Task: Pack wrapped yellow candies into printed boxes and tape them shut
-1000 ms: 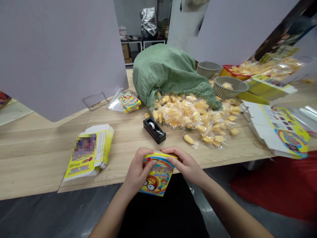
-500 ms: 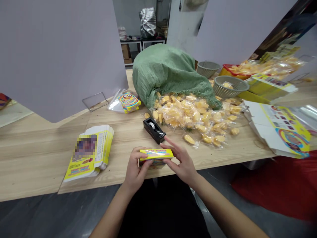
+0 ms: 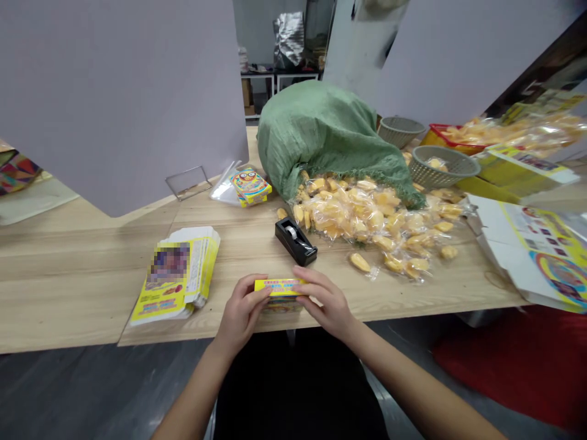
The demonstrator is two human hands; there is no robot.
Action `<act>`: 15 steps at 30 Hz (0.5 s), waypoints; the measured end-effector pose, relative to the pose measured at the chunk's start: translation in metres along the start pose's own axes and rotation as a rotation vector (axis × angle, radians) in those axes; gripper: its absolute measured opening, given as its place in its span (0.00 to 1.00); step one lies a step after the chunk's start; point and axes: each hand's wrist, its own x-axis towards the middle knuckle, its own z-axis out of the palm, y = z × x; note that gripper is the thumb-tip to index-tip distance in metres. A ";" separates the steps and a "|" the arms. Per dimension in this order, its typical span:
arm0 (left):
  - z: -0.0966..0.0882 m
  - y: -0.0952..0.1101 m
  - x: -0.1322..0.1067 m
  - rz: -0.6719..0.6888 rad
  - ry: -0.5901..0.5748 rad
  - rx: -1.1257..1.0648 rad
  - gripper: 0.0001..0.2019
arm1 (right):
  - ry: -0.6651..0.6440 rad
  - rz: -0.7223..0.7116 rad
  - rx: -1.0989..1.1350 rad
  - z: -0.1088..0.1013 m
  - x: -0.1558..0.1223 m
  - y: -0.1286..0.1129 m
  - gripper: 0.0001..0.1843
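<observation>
Left fingers (image 3: 257,292) and right fingers (image 3: 306,280) were curled and closed, not spread, gripping a yellow printed carton (image 3: 279,294) from opposite ends. The left hand (image 3: 239,316) took the carton's left end; the right hand (image 3: 328,303) took its right end, with fingertips over the top face. The carton was held flat-edged, long yellow side up, between the hands at the near edge of the worktop (image 3: 87,287). Contact between carton and worktop could not be determined.

Relative to the hands, with 12 o'clock straight ahead:
- 12 o'clock, just beyond the carton: a black tape dispenser (image 3: 296,242) with a roll of clear tape, on the worktop.
- 1 o'clock: a spill of yellow pieces in clear wrappers (image 3: 367,217), running out of the mouth of a green woven sack (image 3: 321,134) lying on its side.
- 11 o'clock: a small assembled box (image 3: 250,187) on a clear plastic bag (image 3: 224,194).
- 10 o'clock: a stack of flat yellow cartons (image 3: 177,278).
- 2 o'clock: two grey plastic baskets (image 3: 443,168) and (image 3: 401,132), with a red tray (image 3: 452,138) beside them.
- 3 o'clock: a large opened carton blank (image 3: 527,253) at the worktop's right end.
</observation>
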 end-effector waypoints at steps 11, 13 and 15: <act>0.022 -0.002 0.013 -0.088 0.099 0.160 0.16 | 0.154 1.203 0.281 -0.018 0.069 0.085 0.13; 0.022 -0.003 0.013 -0.089 0.113 0.151 0.16 | 0.136 1.211 0.320 -0.015 0.074 0.087 0.12; 0.022 -0.004 0.012 -0.092 0.119 0.145 0.16 | 0.173 1.173 0.359 -0.012 0.069 0.084 0.13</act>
